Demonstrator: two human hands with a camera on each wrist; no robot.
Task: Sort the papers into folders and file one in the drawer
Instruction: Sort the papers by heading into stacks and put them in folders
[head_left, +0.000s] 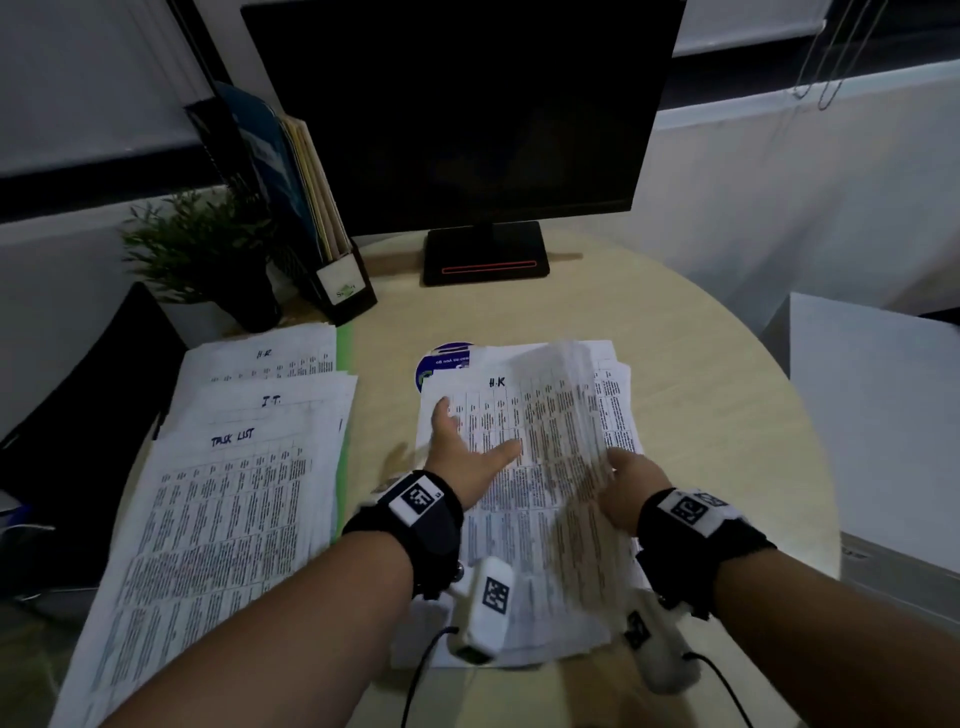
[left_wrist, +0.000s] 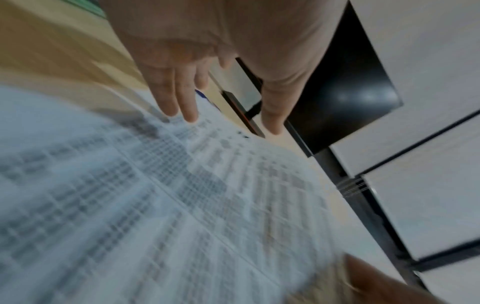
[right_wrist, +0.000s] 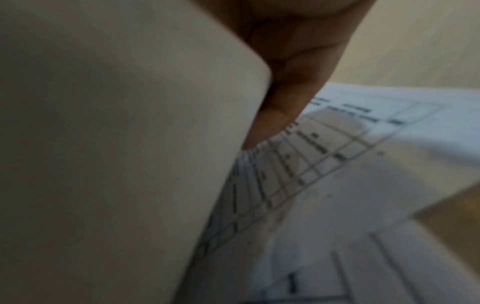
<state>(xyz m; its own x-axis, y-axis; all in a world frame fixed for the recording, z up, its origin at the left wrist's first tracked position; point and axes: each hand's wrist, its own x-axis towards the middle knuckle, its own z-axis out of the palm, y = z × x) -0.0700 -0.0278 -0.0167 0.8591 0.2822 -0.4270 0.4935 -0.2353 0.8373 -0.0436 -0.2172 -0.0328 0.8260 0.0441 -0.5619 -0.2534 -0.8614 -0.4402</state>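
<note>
Step in hand: sorting, by my judgement; the middle stack of papers (head_left: 524, 467) is being leafed through, and no drawer shows.
Left hand (head_left: 467, 452): spread flat, fingers straight, palm over the top sheet headed "H.K"; in the left wrist view the fingertips (left_wrist: 191, 115) reach the sheet's far part.
Right hand (head_left: 631, 488): grips the lifted sheets (head_left: 563, 415) at their right edge; the right wrist view shows a thumb (right_wrist: 280, 115) against the fanned paper edges, the other fingers hidden behind the sheets.
Where the papers lie: the stack sits mid-tabletop, directly ahead of both hands, long axis running from the near edge towards the monitor (head_left: 462, 114).
Sorted piles (head_left: 249, 467): three overlapping, headed "H.R", "I.T." and "TASK LIST", towards the tabletop's (head_left: 701, 395) left edge, on what looks like a green folder (head_left: 343, 415).
Key relation: the sorted piles lie left of the stack, so the left hand is nearer them; the right hand must cross over or hand the sheets off.
Risk: loose sheets may slip while blurred in motion.
</note>
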